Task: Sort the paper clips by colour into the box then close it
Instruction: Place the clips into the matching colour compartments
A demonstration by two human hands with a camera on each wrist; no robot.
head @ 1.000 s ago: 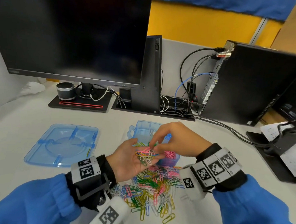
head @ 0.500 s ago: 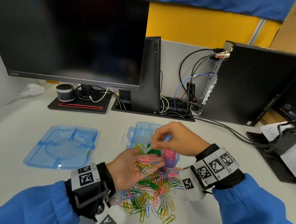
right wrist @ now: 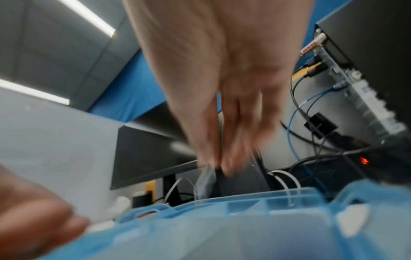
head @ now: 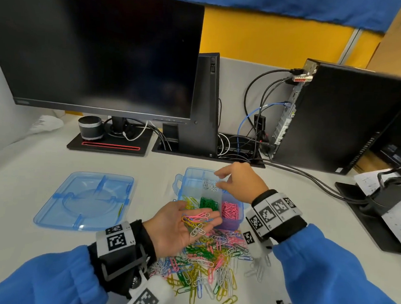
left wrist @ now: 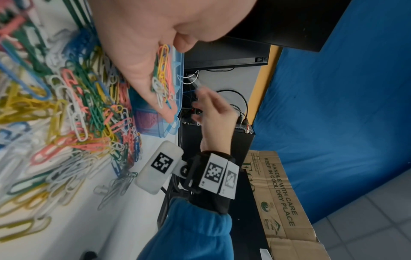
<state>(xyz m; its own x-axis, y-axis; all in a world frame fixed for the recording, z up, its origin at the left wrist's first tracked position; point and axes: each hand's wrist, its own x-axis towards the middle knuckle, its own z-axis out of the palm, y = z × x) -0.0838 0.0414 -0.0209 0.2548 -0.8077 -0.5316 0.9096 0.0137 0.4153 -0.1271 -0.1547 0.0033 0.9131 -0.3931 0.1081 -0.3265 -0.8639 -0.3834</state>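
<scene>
Sleeves: bright blue fleece-like fabric, elastic gathered cuffs, both arms.
Left hand: bare; no glove, no ring seen.
Right hand: bare; blurred in wrist view.
Left wrist band: black padded wrap w/ black plastic bracket & strap; white plates w/ black square-code markers, small "L" print beside one.
Left wrist cam: white rounded housing, black square-code marker on top, round screw/pivot at mount.
Right wrist band: black wrap, row of white plates, each w/ a black square-code marker.
Right wrist cam: white rounded pod, one marker, black pivot joint to band.
</scene>
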